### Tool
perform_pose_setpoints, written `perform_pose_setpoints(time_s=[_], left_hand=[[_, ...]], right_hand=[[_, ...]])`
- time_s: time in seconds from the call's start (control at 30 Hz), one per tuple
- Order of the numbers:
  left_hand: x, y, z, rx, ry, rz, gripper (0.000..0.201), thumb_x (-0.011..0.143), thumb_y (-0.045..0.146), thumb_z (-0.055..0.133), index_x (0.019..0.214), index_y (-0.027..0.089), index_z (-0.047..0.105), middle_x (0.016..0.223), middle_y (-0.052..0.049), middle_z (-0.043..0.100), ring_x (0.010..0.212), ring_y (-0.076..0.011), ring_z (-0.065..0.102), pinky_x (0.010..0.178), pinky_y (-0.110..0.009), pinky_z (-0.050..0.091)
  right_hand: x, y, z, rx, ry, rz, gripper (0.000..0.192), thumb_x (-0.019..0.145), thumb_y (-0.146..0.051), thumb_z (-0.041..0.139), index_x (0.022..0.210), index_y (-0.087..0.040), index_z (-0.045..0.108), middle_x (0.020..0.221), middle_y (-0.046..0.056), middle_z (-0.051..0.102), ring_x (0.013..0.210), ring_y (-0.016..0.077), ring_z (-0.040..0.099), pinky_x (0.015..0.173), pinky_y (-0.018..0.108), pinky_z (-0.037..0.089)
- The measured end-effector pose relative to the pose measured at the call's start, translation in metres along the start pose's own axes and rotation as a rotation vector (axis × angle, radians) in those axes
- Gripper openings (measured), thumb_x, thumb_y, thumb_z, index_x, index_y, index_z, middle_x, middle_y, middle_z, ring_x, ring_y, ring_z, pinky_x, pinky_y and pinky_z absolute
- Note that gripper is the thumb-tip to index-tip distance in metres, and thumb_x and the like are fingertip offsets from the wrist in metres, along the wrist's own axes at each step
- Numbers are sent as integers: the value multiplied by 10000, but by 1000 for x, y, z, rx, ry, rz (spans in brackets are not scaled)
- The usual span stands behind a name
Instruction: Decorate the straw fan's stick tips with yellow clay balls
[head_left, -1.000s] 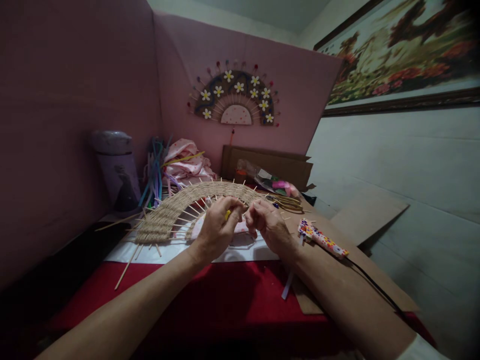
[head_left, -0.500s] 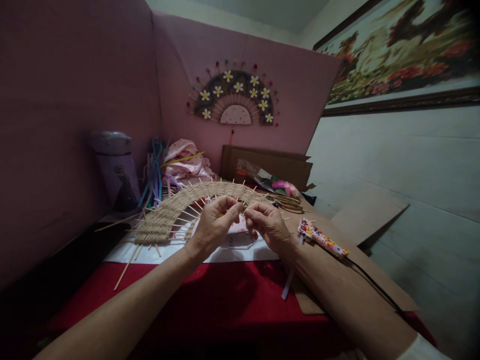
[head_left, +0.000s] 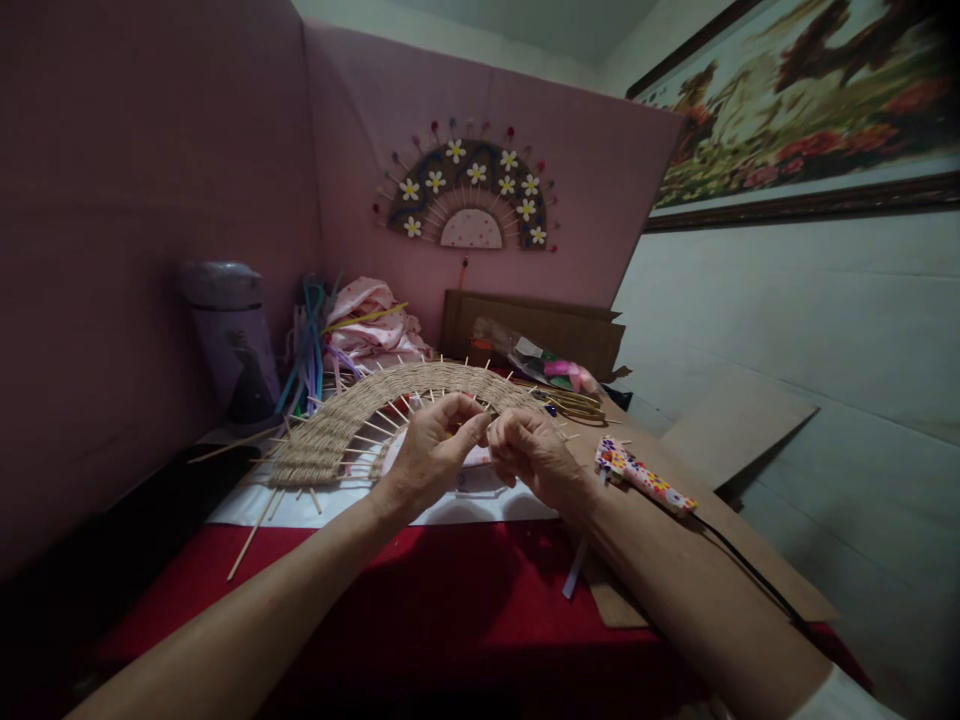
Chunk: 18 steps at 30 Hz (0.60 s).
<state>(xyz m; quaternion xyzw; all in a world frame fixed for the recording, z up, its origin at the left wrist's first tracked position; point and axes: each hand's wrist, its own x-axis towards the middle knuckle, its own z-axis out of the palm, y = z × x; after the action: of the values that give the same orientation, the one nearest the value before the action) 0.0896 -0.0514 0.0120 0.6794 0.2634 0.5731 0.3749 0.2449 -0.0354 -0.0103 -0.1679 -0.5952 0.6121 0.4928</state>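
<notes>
My left hand (head_left: pixel 439 445) and my right hand (head_left: pixel 534 455) meet fingertip to fingertip, both closed in a pinch. Whatever they pinch is too small and dark to make out. Just behind them arches a woven twine fan (head_left: pixel 315 440) with thin wooden sticks poking out of both its edges. My hands cover part of its right half. Inside the arch, partly hidden by my fingers, lies a pale pink piece (head_left: pixel 478 458) on a white sheet (head_left: pixel 262 508). To the right of my right hand rests a flower-patterned glue gun (head_left: pixel 645 478) with a black cord.
A purple flask (head_left: pixel 234 345), pipe cleaners (head_left: pixel 309 340) and crumpled pink cloth (head_left: pixel 371 315) stand at the back left. Gold-handled scissors (head_left: pixel 577 405) and plastic-bagged items (head_left: pixel 525 350) lie behind on the right. Cardboard (head_left: pixel 615 600) covers the right side. A finished flowered fan (head_left: pixel 472 185) hangs on the pink panel.
My right hand has turned slightly, its fingers curling in more tightly against the left fingertips. My left hand has barely moved. The fan and glue gun stay where they were.
</notes>
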Motion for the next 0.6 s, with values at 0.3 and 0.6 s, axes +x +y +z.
perform_pose_setpoints(time_s=[0.3, 0.6], left_hand=[[-8, 12, 4, -115, -178, 9, 104, 817, 232, 576, 835, 134, 608, 690, -20, 647, 598, -110, 620, 587, -253, 525], [-10, 11, 3, 8, -181, 56, 166, 816, 295, 604, 820, 131, 629, 725, -60, 678, 637, -141, 644, 622, -285, 538]], right_hand=[[0, 4, -4, -52, 32, 3, 438, 651, -532, 745, 583, -155, 533, 500, -40, 502, 417, 65, 426, 383, 186, 313], [0, 6, -8, -73, 62, 16, 427, 624, -513, 772, 584, -157, 540, 478, -43, 505, 416, 69, 430, 404, 190, 300]])
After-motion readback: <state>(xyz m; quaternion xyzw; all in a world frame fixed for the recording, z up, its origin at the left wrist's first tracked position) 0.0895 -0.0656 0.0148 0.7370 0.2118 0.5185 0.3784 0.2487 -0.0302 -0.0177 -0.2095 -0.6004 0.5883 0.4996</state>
